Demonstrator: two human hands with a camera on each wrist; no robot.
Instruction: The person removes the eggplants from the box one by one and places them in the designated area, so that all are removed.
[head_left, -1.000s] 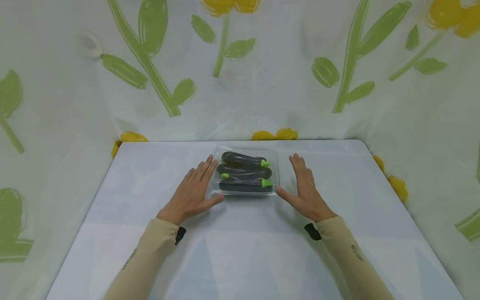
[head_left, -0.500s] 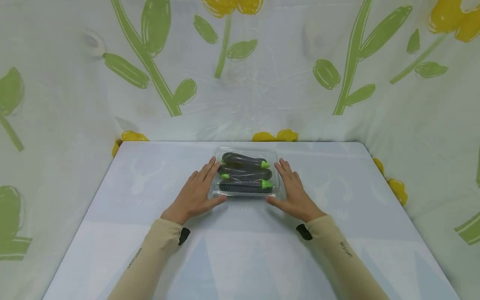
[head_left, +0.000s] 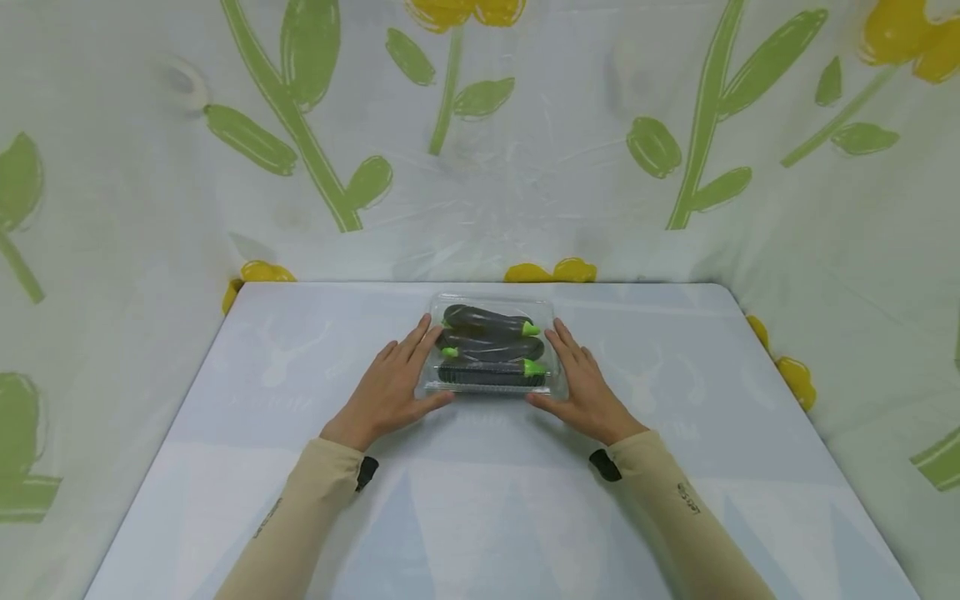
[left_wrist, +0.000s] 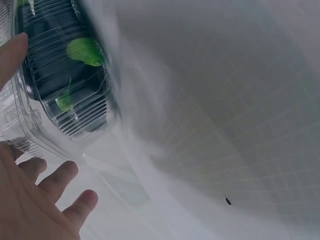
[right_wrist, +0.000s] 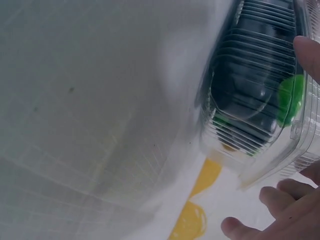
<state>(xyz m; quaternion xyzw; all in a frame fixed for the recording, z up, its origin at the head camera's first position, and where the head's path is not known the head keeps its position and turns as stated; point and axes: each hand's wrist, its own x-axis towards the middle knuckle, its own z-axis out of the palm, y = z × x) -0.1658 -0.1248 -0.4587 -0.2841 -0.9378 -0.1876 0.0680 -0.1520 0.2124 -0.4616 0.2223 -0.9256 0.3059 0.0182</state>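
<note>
A clear plastic clamshell box (head_left: pixel 491 387) of dark eggplants (head_left: pixel 487 320) with bright green caps lies on the table near its far edge. Beside the box's left end, my left hand (head_left: pixel 386 392) has its fingers extended along that side and its thumb near the front corner. The right hand (head_left: pixel 592 396) mirrors it at the opposite end, thumb at the front and fingers along the side. In the left wrist view, several fingertips (left_wrist: pixel 60 180) spread away from the box. Right wrist view: the thumb (right_wrist: pixel 309 56) is against the ridged plastic near the rim.
A white table (head_left: pixel 480 500) with pale blue shapes extends in front of the box. Behind and beside it hangs a pale curtain (head_left: pixel 540 192) printed with green leaves and yellow flowers.
My right hand has moved left to the box's right end, its thumb now in front of the corner. My left hand has shifted only slightly toward the box, which stays in place.
</note>
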